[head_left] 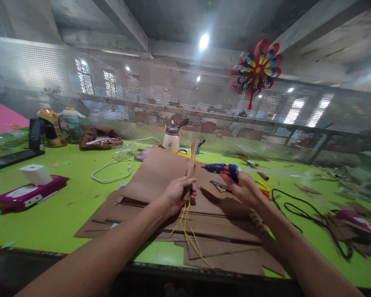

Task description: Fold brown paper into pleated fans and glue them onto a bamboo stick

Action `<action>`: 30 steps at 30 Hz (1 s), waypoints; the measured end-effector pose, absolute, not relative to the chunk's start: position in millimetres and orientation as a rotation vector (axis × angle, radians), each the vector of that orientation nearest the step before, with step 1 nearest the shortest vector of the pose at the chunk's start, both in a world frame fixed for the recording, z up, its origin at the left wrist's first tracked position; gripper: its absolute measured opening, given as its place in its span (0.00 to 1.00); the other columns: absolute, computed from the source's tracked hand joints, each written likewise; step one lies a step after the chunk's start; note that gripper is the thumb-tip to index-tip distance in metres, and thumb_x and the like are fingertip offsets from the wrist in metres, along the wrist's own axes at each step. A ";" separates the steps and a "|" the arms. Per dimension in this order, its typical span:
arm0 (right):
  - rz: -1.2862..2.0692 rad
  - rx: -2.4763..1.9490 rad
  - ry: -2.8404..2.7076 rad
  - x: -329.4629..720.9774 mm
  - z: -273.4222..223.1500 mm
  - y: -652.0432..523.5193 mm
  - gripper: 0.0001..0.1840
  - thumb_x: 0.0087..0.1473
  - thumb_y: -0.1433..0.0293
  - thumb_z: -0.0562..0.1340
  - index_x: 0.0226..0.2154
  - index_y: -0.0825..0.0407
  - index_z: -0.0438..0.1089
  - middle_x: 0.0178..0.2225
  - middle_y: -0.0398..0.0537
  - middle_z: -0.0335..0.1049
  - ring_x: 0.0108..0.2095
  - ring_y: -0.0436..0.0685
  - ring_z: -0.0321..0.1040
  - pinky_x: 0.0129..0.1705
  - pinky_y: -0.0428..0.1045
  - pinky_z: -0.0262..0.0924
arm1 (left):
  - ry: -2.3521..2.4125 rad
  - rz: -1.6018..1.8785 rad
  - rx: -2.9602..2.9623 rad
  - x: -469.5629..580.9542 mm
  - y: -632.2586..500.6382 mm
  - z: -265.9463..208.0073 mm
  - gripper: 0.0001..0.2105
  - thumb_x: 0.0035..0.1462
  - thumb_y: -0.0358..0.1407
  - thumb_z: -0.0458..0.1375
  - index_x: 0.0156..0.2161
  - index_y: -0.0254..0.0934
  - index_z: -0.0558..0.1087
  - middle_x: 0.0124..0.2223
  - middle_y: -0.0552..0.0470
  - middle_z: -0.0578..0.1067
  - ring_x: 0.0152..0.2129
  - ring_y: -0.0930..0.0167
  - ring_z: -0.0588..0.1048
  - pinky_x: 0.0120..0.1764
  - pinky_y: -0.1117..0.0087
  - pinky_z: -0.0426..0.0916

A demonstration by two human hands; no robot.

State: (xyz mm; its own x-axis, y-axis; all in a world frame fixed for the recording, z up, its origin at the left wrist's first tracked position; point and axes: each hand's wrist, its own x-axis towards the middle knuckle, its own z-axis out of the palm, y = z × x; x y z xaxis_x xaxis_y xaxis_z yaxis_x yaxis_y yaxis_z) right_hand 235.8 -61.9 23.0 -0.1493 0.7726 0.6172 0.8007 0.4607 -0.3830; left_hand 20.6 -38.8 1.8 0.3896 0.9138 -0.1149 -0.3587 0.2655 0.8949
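Observation:
My left hand (181, 192) is closed around a narrow strip of folded brown cardboard (192, 159), held upright. Thin yellow strands (188, 231) hang from its lower end, below my fingers. In my right hand (243, 185) is a blue hot glue gun (221, 168) with a clear glue stick (272, 172) jutting out of its back. The nozzle points left at the cardboard strip, with a small gap between them. Stacked brown cardboard sheets (154, 175) lie under both hands. A dark-bladed tool (220, 185), its kind unclear, rests near my right hand.
A black cable (309, 214) coils at the right. A white charging cable (106, 180) lies at left, beyond a purple power strip (34, 192) with a white plug. A jar-like bottle (171, 140) stands at the back before a perforated metal screen (188, 90), where a colourful pinwheel (258, 70) hangs.

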 end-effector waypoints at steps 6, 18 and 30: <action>-0.248 -1.611 -1.831 283.9 33.6 -41.0 0.21 0.55 0.57 0.50 0.31 0.56 0.68 0.25 0.49 0.66 0.25 0.54 0.61 0.26 0.46 0.52 | 0.758 0.979 0.895 21.1 -39.2 4.4 0.04 0.54 0.30 0.50 0.35 0.32 0.65 0.22 0.54 0.66 0.16 0.76 0.66 0.20 0.75 0.63; -0.244 -1.951 -2.193 348.3 6.3 -9.2 0.14 0.39 0.65 0.63 0.31 0.55 0.73 0.31 0.50 0.69 0.32 0.56 0.63 0.31 0.45 0.53 | 0.747 0.994 0.916 22.1 -37.3 5.2 0.04 0.54 0.29 0.51 0.35 0.32 0.65 0.22 0.53 0.67 0.16 0.75 0.67 0.20 0.75 0.63; -0.159 -1.690 -2.169 291.7 30.6 -49.6 0.14 0.50 0.68 0.54 0.36 0.55 0.72 0.33 0.50 0.71 0.33 0.53 0.64 0.36 0.46 0.56 | 0.715 0.974 0.929 22.4 -35.2 2.7 0.05 0.53 0.30 0.52 0.36 0.31 0.66 0.23 0.52 0.67 0.18 0.75 0.68 0.21 0.75 0.63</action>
